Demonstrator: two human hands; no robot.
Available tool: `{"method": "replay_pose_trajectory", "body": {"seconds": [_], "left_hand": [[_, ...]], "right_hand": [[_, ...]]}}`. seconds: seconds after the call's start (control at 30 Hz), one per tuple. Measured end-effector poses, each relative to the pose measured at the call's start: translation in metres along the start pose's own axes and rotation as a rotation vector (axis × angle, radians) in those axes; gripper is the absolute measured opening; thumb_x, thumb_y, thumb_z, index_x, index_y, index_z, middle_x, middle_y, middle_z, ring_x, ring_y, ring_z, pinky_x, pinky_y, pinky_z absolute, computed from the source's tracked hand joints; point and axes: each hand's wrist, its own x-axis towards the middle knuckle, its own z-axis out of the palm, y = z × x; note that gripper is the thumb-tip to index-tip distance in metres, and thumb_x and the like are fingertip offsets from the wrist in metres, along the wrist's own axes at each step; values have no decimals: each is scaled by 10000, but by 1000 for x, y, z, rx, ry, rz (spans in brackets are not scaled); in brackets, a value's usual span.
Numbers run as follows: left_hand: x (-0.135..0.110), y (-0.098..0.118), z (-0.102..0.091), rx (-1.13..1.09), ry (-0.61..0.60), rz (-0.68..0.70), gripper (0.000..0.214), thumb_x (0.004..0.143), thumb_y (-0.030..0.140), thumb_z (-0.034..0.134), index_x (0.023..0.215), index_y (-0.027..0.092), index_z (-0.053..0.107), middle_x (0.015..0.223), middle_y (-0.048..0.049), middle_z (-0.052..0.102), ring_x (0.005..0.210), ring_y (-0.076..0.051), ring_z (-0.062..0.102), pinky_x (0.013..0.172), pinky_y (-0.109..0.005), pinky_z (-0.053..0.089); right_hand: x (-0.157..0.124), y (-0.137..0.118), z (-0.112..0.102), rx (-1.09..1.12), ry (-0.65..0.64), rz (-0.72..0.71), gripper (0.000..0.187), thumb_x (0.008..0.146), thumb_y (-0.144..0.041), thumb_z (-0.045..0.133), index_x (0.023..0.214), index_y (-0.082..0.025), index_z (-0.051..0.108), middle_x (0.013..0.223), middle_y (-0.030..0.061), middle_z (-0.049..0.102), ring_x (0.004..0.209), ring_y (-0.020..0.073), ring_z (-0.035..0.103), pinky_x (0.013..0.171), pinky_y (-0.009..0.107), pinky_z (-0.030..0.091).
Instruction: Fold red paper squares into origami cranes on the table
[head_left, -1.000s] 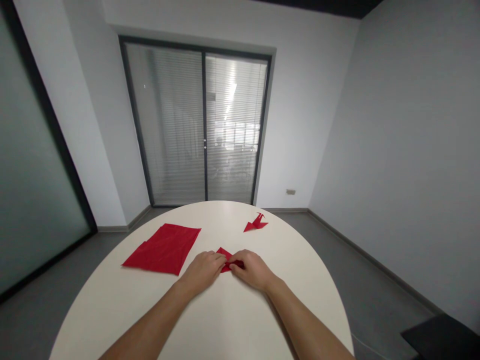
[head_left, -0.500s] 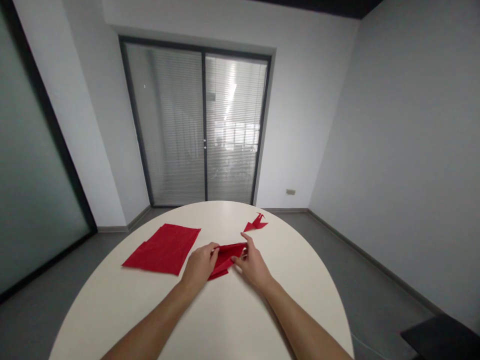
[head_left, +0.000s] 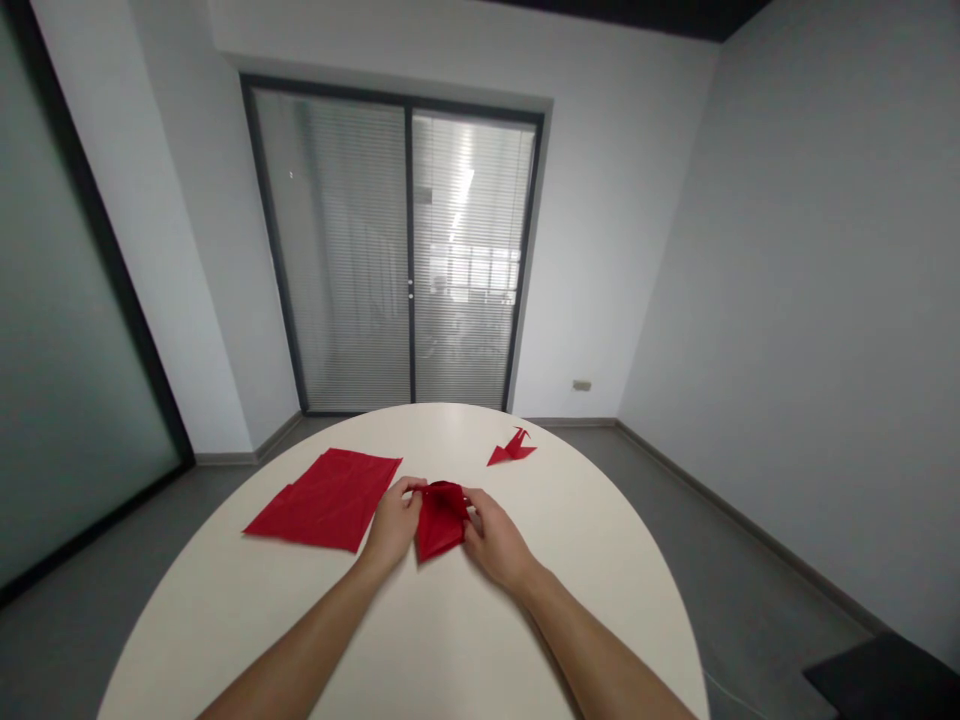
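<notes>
A partly folded piece of red paper [head_left: 439,522] is lifted a little off the round white table [head_left: 450,640], near its middle. My left hand [head_left: 394,525] pinches the paper's left edge and my right hand [head_left: 491,540] pinches its right edge, fingers closed on it. The top of the paper bulges open between my thumbs and its lower tip points toward me.
A stack of flat red paper sheets [head_left: 326,497] lies on the table to the left of my hands. A finished red paper crane [head_left: 512,447] sits farther back on the right. Beyond the table are a glass sliding door with blinds [head_left: 397,250] and grey walls.
The paper lay flat under both hands a second ago. Since then my hands have raised it, pulled it wide, then brought its sides closer so it now stands up as a narrower shape.
</notes>
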Motion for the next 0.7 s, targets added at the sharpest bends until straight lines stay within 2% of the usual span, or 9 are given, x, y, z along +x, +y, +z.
{"method": "replay_pose_trajectory", "body": {"seconds": [0.07,0.23,0.37,0.53,0.7], "left_hand": [[2,-2,-3,37,18,-27,199,795,254,526,888,165,677,993,-96,748,973,-231,701,870,-354,549],[5,-9,-10,88,11,-105,282,844,288,459,927,138,683,860,-82,751,792,-217,717,694,-328,562],[8,-11,-11,125,10,-95,232,804,242,498,914,145,678,999,-108,742,994,-240,689,845,-343,541],[7,-15,-9,126,-38,-100,266,710,123,584,970,135,640,1010,-115,729,916,-223,702,811,-328,555],[6,-20,-8,100,-92,-76,259,703,105,626,958,144,646,1054,-113,725,1009,-225,683,866,-327,548]], "right_hand": [[-1,-4,-4,-74,-48,-48,604,753,16,454,1291,-229,580,1256,73,632,1171,215,559,1058,398,430],[-3,-13,-9,-176,-165,-59,600,752,17,455,1274,-224,625,1262,77,641,1170,225,561,1057,396,427],[-5,-14,-6,-209,-238,-102,517,811,-53,500,1283,-211,640,1277,85,650,1185,235,565,1059,390,428],[-7,-15,-6,-246,-305,-148,419,865,-187,561,1275,-188,651,1330,107,621,1228,235,559,1083,361,413],[-6,-20,-10,-308,-295,-98,450,943,-371,529,1353,-194,579,1380,122,581,1247,260,543,1079,408,409]]}}
